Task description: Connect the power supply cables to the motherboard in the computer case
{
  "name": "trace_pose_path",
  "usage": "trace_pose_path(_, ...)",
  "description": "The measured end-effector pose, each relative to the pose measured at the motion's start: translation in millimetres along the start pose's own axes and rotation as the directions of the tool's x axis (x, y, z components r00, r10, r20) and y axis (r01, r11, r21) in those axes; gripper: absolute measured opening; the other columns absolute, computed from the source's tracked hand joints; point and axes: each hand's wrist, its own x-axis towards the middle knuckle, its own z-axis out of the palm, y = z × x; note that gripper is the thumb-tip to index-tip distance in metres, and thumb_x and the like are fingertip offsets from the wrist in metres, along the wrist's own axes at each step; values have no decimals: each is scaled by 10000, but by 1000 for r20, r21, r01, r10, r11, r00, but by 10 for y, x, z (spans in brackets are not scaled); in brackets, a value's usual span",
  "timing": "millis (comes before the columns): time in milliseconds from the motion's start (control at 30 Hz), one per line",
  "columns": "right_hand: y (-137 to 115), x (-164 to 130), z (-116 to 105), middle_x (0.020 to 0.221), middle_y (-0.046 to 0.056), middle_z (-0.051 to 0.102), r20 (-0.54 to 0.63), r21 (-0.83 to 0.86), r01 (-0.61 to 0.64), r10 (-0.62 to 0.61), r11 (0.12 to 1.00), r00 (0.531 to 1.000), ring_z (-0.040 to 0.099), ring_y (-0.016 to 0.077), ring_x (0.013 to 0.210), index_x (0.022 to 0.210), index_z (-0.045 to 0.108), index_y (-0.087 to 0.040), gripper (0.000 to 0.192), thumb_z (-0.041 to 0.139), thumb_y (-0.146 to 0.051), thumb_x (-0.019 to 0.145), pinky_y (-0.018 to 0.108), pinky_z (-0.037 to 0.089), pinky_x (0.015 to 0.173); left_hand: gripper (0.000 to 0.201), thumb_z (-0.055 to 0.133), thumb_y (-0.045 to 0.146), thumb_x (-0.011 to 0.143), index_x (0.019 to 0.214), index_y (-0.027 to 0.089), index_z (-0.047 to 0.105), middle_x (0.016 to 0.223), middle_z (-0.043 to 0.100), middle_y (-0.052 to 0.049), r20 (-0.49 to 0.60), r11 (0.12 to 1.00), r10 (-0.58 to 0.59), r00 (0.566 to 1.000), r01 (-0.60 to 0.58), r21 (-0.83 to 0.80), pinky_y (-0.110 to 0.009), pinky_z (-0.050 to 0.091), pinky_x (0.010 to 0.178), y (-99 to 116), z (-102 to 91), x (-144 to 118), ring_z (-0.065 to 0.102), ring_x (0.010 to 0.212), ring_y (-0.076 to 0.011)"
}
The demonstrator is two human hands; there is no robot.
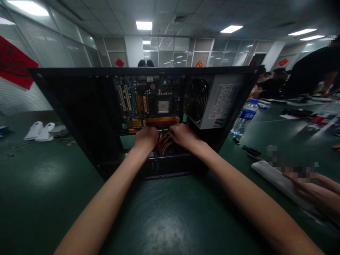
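Note:
An open black computer case (79, 106) stands on the green table (164, 219). Inside it a motherboard (148, 102) with a bare CPU socket (163, 106) faces me, and a grey power supply (212, 102) with a fan sits at its right. My left hand (145, 137) and my right hand (182, 135) reach in side by side at the motherboard's lower edge, by the orange memory slots (161, 120). Both are curled over a bundle of red, yellow and black cables (164, 144). What the fingers grip is hidden.
White plastic parts (39, 131) lie at the far left. A water bottle (245, 118) stands right of the case, with a black-handled tool (251, 151) near it. Another person's hand (316, 187) rests on a white keyboard (276, 177) at right. People work farther back right.

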Motion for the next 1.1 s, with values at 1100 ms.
trace_pose_path(1100, -1, 73, 19, 1043, 158, 753, -26, 40, -80, 81, 996, 996, 719, 272, 983, 1029, 775, -137, 287, 515, -228, 952, 315, 522, 809, 415, 398, 315, 1002, 1076, 116, 755, 1068, 746, -218, -1, 1000, 4, 1000, -4, 8, -434, 560, 831, 23, -27, -31, 715, 1038, -367)
